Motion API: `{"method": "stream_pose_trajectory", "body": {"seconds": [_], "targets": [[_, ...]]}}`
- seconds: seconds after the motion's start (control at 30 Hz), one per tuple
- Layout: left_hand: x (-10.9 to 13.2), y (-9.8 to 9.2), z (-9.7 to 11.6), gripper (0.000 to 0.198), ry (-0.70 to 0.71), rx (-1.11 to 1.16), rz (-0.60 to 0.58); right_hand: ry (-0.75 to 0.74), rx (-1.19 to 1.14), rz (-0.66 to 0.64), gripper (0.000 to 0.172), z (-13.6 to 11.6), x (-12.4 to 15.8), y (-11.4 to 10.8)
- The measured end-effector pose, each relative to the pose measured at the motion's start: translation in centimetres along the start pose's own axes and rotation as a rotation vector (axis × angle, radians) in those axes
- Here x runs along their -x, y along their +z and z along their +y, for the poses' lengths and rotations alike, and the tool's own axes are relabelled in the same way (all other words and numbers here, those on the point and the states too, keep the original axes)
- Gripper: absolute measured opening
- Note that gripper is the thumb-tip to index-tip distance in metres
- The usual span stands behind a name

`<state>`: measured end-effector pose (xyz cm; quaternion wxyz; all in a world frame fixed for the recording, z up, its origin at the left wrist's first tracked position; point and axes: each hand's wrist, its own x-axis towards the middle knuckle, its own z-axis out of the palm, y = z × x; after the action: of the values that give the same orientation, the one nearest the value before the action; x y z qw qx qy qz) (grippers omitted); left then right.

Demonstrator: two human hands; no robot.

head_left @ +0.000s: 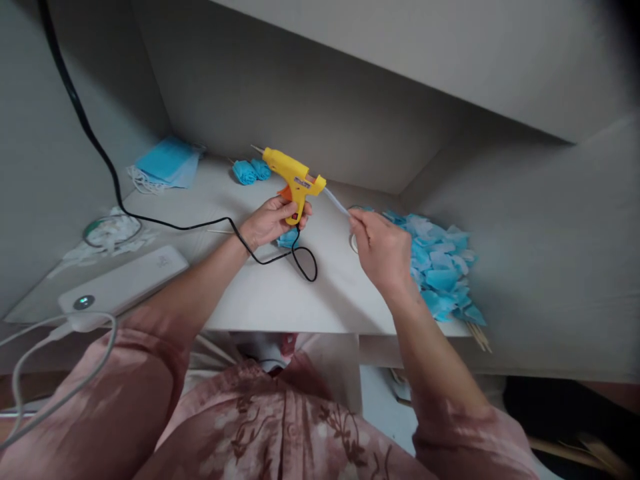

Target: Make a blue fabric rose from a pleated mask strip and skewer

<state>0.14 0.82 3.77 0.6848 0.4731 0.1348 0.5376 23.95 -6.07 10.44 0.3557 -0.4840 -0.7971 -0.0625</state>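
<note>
A yellow glue gun (293, 175) is gripped by its handle in my left hand (273, 221), its metal nozzle pointing up and left. My right hand (383, 250) pinches a whitish glue stick (336, 200) at its outer end; the other end sits in the rear of the gun. Just below my left hand, a small piece of blue material (288, 239) shows, partly hidden. Two blue rolled flowers (246, 172) lie behind the gun. Part of a round roll is visible beside my right hand, mostly covered by it.
Blue face masks (167, 162) lie at the back left, near white scraps (116, 230). A white power bank (125, 283) with a cable stands by my left arm. Blue cut pieces (443, 267) are heaped at right, over thin sticks (481, 338). The black cord (175, 227) crosses the table (340, 300).
</note>
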Motion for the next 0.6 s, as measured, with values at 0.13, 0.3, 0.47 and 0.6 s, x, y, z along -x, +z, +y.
{"method": "stream_pose_trajectory", "body": {"seconds": [0.13, 0.3, 0.47, 0.6], "targets": [[0.2, 0.1, -0.1, 0.045, -0.009, 0.042, -0.053, 0.109, -0.267, -0.134, 0.029, -0.1, -0.9, -0.5], [0.4, 0.3, -0.5, 0.048, -0.065, 0.068, -0.127, 0.065, -0.200, -0.071, 0.020, -1.5, -1.4, -0.8], [0.5, 0.6, -0.1, 0.047, -0.047, 0.076, -0.155, -0.068, 0.018, 0.110, 0.023, -3.0, -0.8, -0.1], [0.5, 0.7, 0.0, 0.050, -0.050, 0.051, -0.162, -0.121, 0.089, 0.138, 0.026, -3.4, -0.5, 0.2]]}}
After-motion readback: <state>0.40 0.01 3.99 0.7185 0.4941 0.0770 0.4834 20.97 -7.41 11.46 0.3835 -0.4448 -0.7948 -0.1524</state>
